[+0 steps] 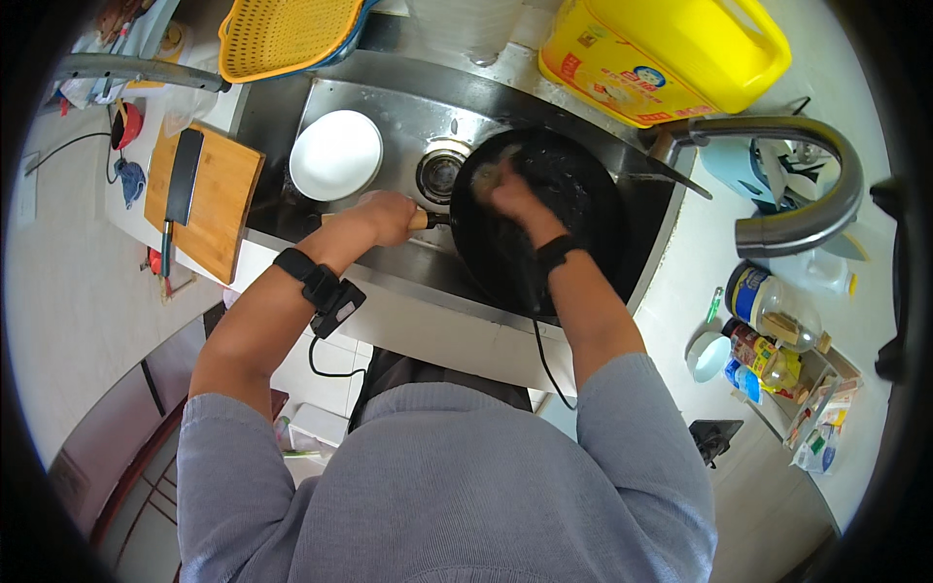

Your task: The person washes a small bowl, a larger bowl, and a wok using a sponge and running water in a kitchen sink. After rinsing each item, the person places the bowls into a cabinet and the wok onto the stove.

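My left hand (390, 217) is closed around the light wooden handle (418, 220) of a black wok (583, 197). The wok lies tilted in the right part of a stainless steel sink (393, 102), its inside wet. Inside the wok, my right hand (516, 198) presses a small, blurred scrubber (485, 178) against the left side of the wall; its exact kind is unclear. A white bowl (335, 154) sits in the sink to the left, near the drain (440, 175).
A cleaver (184, 178) lies on a wooden cutting board (233, 197) left of the sink. The curved faucet (794, 131) is swung to the right. Behind stand a yellow jug (656, 58) and a yellow colander (288, 36). Bottles (776, 306) and a small bowl (708, 357) stand at right.
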`<act>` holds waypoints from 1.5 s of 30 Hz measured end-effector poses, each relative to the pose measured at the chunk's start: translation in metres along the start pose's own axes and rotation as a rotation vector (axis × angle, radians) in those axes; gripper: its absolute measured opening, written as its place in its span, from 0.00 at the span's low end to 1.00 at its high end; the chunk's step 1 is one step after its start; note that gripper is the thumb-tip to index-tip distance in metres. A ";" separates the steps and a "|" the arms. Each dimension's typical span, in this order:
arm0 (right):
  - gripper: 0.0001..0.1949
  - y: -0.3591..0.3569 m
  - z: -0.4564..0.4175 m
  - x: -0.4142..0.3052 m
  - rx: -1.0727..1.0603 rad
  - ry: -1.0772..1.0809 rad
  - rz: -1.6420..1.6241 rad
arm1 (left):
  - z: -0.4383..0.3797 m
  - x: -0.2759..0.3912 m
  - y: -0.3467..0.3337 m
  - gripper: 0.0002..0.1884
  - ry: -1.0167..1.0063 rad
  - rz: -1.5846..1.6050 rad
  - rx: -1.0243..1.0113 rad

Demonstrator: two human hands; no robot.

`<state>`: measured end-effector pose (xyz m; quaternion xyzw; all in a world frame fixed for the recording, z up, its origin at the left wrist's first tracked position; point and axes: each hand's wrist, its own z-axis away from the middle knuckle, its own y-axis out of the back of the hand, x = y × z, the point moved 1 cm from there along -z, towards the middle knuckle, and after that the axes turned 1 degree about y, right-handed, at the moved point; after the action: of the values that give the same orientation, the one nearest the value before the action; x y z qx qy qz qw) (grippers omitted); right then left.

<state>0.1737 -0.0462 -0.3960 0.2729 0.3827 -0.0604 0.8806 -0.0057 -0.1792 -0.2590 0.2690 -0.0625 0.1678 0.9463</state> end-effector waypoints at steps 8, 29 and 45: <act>0.29 0.044 0.148 -0.003 -0.714 -0.003 0.367 | 0.036 0.011 0.020 0.22 -0.114 0.008 -0.002; 0.18 0.059 0.156 0.020 -0.418 -0.260 0.747 | 0.032 0.042 0.003 0.32 -0.006 -0.067 -0.076; 0.22 0.103 0.202 0.005 -0.082 -0.051 0.509 | 0.026 0.058 0.015 0.14 0.094 -0.206 0.270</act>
<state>0.3394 -0.0654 -0.2424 0.3226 0.2818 0.1718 0.8871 0.0427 -0.1644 -0.2177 0.3907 0.0327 0.0892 0.9156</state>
